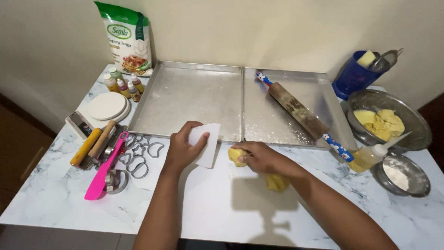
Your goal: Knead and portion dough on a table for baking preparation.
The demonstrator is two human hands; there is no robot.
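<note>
Both forearms reach in from the near edge over the marble-patterned worktop [60, 194]. Left hand [182, 148]: fingers clamped on a white plastic scraper [207, 144], held tilted, lower edge near the worktop. Right hand [261, 157]: fingers curled down over a lump of yellow dough [236, 156], pressing it against the worktop just right of the scraper. A second yellow piece [276, 182] lies beside the right wrist, partly hidden by the arm.

Progress, as judged: early. Dough is portioned out but unrolled; both metal trays [185, 99] behind the hands carry only a dusting of flour, no cut shapes. Rolling pin [298, 111] rests across the right tray. Metal cookie cutters [138, 157] and a pink spatula [105, 169] lie untouched at left.

More dough sits in the steel bowl [409, 118] at right. Dough looks soft, matte, slightly crumbly.
</note>
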